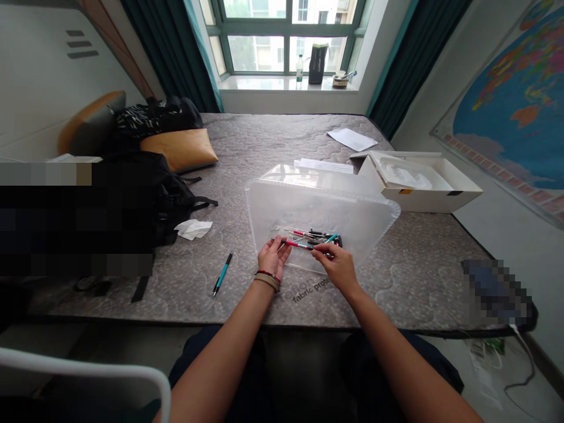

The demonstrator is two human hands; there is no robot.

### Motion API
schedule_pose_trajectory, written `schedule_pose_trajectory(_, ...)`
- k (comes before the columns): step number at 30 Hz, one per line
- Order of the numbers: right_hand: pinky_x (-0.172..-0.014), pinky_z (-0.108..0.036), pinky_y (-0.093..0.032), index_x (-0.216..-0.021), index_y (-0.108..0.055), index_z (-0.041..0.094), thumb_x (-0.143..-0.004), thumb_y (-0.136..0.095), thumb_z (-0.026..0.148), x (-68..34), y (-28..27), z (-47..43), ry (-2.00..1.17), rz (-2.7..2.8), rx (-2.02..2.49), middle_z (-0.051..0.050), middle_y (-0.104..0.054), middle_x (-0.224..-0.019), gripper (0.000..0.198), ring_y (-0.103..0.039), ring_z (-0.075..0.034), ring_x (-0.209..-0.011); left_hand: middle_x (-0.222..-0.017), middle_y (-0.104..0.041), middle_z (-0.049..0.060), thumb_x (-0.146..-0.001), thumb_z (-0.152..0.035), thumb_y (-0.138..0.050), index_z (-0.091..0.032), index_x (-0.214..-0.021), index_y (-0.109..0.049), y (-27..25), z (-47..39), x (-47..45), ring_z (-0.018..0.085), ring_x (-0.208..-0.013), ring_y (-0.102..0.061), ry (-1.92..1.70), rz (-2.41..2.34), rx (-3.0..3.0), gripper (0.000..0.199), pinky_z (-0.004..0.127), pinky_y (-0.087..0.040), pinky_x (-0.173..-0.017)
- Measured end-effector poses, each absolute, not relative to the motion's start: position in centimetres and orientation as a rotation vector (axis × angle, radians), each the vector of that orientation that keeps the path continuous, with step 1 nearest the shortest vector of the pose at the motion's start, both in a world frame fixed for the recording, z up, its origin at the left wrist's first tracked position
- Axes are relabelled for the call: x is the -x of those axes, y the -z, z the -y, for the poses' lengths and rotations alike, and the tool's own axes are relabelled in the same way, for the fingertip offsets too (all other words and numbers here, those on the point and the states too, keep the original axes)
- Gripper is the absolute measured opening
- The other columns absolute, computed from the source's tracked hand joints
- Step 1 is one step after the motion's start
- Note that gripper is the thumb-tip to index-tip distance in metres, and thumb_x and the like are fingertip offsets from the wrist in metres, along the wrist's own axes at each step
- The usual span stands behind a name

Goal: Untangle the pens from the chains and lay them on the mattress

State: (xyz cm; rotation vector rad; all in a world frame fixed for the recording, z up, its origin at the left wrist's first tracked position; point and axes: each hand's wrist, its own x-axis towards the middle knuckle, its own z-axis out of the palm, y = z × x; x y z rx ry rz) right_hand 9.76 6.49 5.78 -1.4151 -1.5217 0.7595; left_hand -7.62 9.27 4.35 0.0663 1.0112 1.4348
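Held red pen (299, 244) roughly level near the front of clear box (264, 205), just beside the loose pens (318, 235). Gripped its right end in a closed thumb-and-finger pinch, right hand (338, 265); met its left end with partly curled fingers, left hand (272, 258) (couldn't tell if clamped). Probably risked dropping it among the others through a slack pinch, or rolling teal pen (223, 274) with a careless left-forearm sweep.

a grey mattress (264, 135) carries a clear bin (299, 200), a teal pen (223, 274), crumpled tissue (192, 229), a white box (423, 201) and paper (351, 140).
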Motion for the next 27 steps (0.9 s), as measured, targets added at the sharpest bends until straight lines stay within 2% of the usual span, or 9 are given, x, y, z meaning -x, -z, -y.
schedule_pose_trajectory(8, -0.074, -0.034, -0.057, -0.097, -0.072, 0.02, -0.082, -0.064, 0.048, -9.7, -4.8, -6.8, -0.804, 1.377, 1.373, -0.007, -0.073, -0.095, 0.032, -0.069, -0.022, -0.082, -0.088, -0.073, 0.005, -0.08, -0.017, -0.072, -0.016, -0.084, -0.056, -5.0, -9.6, 7.0, 0.013, -0.074, -0.071, -1.469, -0.967, -0.037, 0.017, 0.032, -0.058, -0.081)
schedule_pose_trajectory(15, -0.071, -0.033, -0.059, -0.089, -0.062, 0.021, -0.088, -0.049, 0.059, -9.8, -4.5, -7.1, -0.875, 1.336, 1.408, -0.005, -0.07, -0.082, 0.04, -0.068, -0.02, -0.076, -0.099, -0.073, 0.008, -0.078, -0.018, -0.075, -0.016, -0.09, -0.059, -5.4, -9.6, 6.9, 0.015, -0.079, -0.071, -1.442, -0.911, -0.107, 0.02, 0.034, -0.058, -0.083)
schedule_pose_trajectory(21, -0.064, -0.028, -0.059, -0.093, -0.058, 0.021, -0.087, -0.045, 0.064, -10.0, -4.3, -7.5, -1.006, 1.268, 1.376, -0.005, -0.068, -0.087, 0.045, -0.068, -0.019, -0.08, -0.1, -0.072, 0.007, -0.079, -0.017, -0.074, -0.016, -0.09, -0.06, -5.5, -9.6, 6.9, 0.017, -0.082, -0.072, -1.46, -0.903, -0.138, 0.017, 0.034, -0.058, -0.082)
schedule_pose_trajectory(27, -0.062, -0.026, -0.053, -0.082, -0.054, 0.023, -0.093, -0.037, 0.06, -10.1, -4.4, -7.2, -0.871, 1.506, 1.496, -0.001, -0.066, -0.071, 0.042, -0.064, -0.016, -0.063, -0.106, -0.071, 0.009, -0.079, -0.019, -0.074, -0.016, -0.094, -0.063, -5.7, -9.4, 6.6, 0.017, -0.087, -0.071, -1.427, -0.891, -0.167, 0.019, 0.033, -0.058, -0.083)
